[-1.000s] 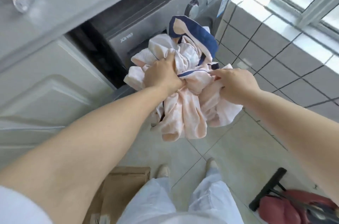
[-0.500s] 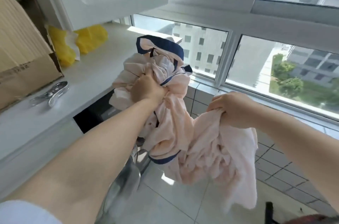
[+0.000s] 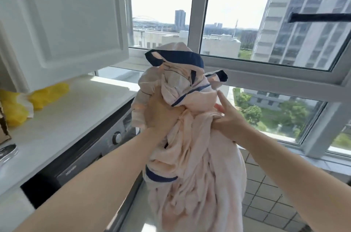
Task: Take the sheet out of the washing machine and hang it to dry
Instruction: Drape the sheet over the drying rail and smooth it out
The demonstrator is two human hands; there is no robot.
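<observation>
A crumpled pale pink sheet (image 3: 197,184) with dark blue trim is held up in front of the window, its lower part hanging down. My left hand (image 3: 161,116) grips the bunched upper part of it. My right hand (image 3: 228,117) holds a fold on the right side, with the index finger stretched out along the cloth. The grey washing machine (image 3: 98,150) sits under the white counter at lower left, below the sheet. A dark rod (image 3: 319,17) runs across the upper right in front of the window.
A white counter (image 3: 72,114) runs along the left with yellow bags (image 3: 38,99) on it. A white wall cabinet (image 3: 64,17) hangs above it. Large windows (image 3: 266,80) fill the far wall, and grey tiles (image 3: 266,193) line the wall below them.
The view has risen from the floor and machine to the window. Both hands have lifted the sheet higher, and the right hand has moved in close to the left.
</observation>
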